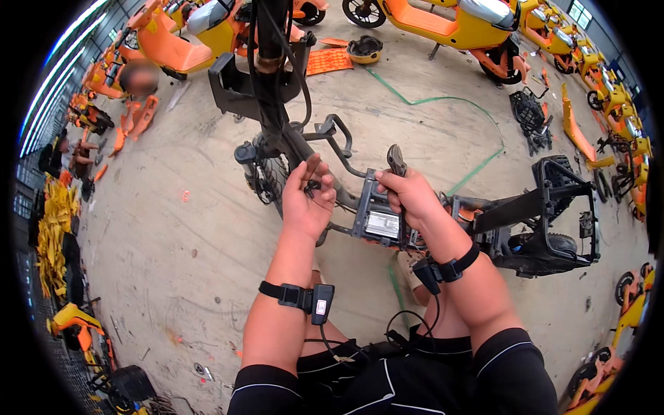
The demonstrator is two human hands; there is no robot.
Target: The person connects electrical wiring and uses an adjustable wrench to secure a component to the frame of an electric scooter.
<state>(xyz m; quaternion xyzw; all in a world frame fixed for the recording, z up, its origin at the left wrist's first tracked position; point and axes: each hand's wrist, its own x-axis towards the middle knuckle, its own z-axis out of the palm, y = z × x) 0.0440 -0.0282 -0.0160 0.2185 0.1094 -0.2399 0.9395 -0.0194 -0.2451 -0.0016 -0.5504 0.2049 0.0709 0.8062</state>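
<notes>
Palm up, my left hand [309,200] has its fingers curled around a small black part [312,187], too small to name exactly. It is beside the steering column [273,104] of a stripped black scooter frame. My right hand [415,197] is closed around a slim hand tool [396,160] with a dark, metallic end pointing up; its kind is not clear. This hand is over the middle of the frame, next to a black box with a silver label [382,223]. The front wheel [277,176] shows left of the column, and the open rear rack [570,214] stands at right.
Yellow and orange scooters [443,31] line the far side and right edge. A yellow helmet [364,50] and an orange panel [329,61] lie on the floor beyond. Green strap [477,169] trails across it. A person [66,152] is at far left, near yellow panels [57,235].
</notes>
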